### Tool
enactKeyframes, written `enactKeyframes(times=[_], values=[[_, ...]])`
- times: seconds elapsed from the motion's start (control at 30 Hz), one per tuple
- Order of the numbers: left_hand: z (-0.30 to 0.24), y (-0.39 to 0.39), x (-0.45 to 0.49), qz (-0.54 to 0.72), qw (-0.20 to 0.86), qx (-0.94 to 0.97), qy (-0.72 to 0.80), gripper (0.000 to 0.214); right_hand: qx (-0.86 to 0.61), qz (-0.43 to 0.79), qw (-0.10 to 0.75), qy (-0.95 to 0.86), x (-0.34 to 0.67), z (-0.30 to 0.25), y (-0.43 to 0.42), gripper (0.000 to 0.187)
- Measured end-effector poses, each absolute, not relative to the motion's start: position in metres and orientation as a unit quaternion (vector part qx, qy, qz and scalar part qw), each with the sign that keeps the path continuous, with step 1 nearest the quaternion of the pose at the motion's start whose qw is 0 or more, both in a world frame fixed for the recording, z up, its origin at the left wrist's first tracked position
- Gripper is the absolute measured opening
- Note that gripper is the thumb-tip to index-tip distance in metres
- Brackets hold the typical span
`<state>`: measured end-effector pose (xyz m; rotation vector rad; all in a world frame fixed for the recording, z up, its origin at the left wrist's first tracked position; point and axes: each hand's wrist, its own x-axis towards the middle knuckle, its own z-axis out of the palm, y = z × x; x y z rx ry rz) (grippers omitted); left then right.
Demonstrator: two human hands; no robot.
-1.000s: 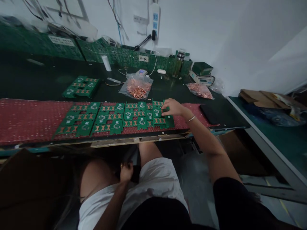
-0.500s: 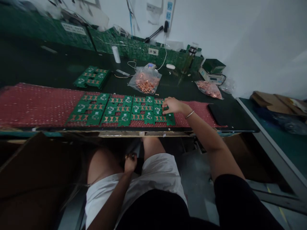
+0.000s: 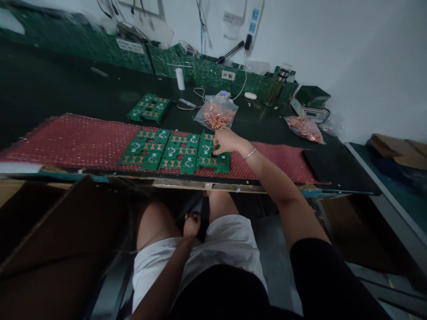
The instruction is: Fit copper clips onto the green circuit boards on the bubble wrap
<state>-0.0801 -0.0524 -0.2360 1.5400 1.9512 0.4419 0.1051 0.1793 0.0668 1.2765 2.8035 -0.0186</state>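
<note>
My right hand, with a bracelet at the wrist, reaches over the rightmost green circuit board in a row. Its fingers are closed at the upper right part of this board and hide some of it; whether another board lies beneath is unclear. Two more groups of green boards with copper-coloured pieces, the middle boards and the left boards, lie beside it on red bubble wrap. My left hand rests curled in my lap, its contents too dark to make out.
Behind the row stand a stack of green boards and an open bag of copper pieces. Further right are another copper-filled bag, a scale, a bottle and a black flat object.
The circuit board at the row's right end has left its place, baring the bubble wrap there. My right hand has moved left over the adjoining board. My view has shifted left; my left hand stays in my lap.
</note>
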Motion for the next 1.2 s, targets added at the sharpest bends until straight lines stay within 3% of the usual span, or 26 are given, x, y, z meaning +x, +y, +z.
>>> enactKeyframes(times=[0.3,0.6,0.8,1.07,1.2], values=[[-0.237,-0.051,-0.081,0.150,0.321,0.582,0.732,0.016,0.424,0.019,0.094,0.901,0.098,0.056,0.182,0.030],[-0.232,-0.055,-0.083,0.149,0.341,0.569,0.733,0.020,0.385,0.007,0.029,0.923,0.053,0.087,0.197,0.026],[-0.229,-0.057,-0.083,0.147,0.344,0.564,0.736,0.019,0.373,0.012,0.066,0.926,-0.012,0.077,0.189,0.028],[-0.221,-0.057,-0.084,0.140,0.369,0.562,0.727,0.020,0.412,-0.010,0.095,0.906,-0.026,0.066,0.183,0.033],[-0.211,-0.060,-0.088,0.150,0.370,0.552,0.731,0.030,0.419,-0.003,0.092,0.903,-0.026,0.068,0.174,0.025]])
